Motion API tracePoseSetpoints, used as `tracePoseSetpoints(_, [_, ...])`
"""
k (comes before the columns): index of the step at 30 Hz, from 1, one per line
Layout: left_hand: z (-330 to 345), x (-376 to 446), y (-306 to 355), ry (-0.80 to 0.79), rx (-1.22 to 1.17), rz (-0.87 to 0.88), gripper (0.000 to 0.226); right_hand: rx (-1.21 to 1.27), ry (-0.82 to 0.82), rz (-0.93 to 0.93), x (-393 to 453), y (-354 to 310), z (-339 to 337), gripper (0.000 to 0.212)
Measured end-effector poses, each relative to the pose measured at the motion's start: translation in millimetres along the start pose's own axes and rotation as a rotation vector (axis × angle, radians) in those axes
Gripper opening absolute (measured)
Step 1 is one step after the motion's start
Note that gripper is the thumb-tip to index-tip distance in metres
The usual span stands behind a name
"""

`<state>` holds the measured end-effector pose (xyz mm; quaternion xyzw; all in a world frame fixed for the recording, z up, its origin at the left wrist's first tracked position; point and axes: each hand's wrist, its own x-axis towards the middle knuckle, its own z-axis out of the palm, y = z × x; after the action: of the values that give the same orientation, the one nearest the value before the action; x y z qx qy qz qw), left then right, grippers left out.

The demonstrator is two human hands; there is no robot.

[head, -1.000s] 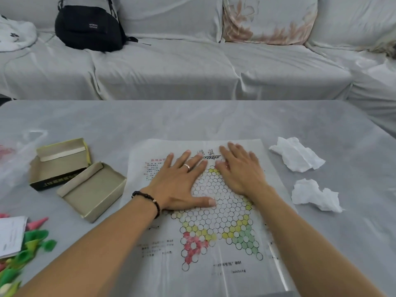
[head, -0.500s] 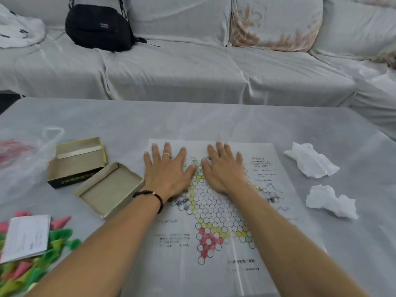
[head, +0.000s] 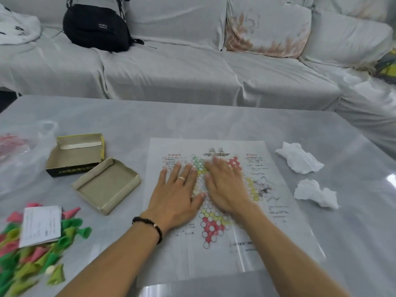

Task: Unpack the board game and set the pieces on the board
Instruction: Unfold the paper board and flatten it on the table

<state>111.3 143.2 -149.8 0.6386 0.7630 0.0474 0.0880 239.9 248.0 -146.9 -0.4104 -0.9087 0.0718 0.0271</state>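
Two open box halves (head: 90,168) — hands (head: 201,189) flat on board (head: 278,221).

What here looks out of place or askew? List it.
Two crumpled tissues lie right of the board sheet, unrelated to the game. The pieces sit in a loose heap at the table's left edge, none on the sheet yet.

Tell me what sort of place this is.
Most likely a home living room: a cloth-covered sofa with a floral cushion and a black bag stands behind a low table.
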Motion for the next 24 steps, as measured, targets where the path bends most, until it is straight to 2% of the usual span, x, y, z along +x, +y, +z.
tracePoseSetpoints(2, [1.6,-4.8,-4.6,-0.008,0.035,-0.002,0.077,-0.083,-0.062,0.0,-31.6,20.9,1.1,0.06])
tracePoseSetpoints(4, [-0.7,-13.3,-9.7,-0.033,0.062,-0.01,0.081,-0.121,-0.106,0.102,-46.1,64.6,-5.2,0.063])
tracePoseSetpoints(7, [-6.6,-29.0,5.6,0.008,0.087,0.033,0.069,-0.118,-0.123,0.278,-56.7,98.5,-19.4,0.06])
tracePoseSetpoints(10, [-0.8,-37.6,44.4,0.051,0.037,0.117,0.058,-0.054,-0.003,0.211,-65.3,54.8,-15.1,0.058])
tracePoseSetpoints(12, [8.8,-40.5,55.4,0.027,0.004,0.09,0.062,0.016,-0.015,0.156,-85.7,27.0,-6.8,0.057])
tracePoseSetpoints(16, [15.4,-61.5,40.0,-0.006,0.051,0.098,0.082,-0.028,-0.076,0.229,-124.4,68.4,-7.5,0.064])
tracePoseSetpoints(19, [12.1,-88.8,34.8,-0.039,0.073,0.09,0.086,-0.041,-0.111,0.357,-135.3,96.6,-17.3,0.065])
tracePoseSetpoints(21, [11.0,-97.6,40.6,-0.02,0.059,0.065,0.083,-0.056,-0.06,0.373,-133.6,75.2,-15.6,0.064])
tracePoseSetpoints(24, [13.3,-95.8,50.2,0.021,0.021,0.035,0.078,0.006,-0.025,0.203,-130.8,14.7,-2.8,0.061])
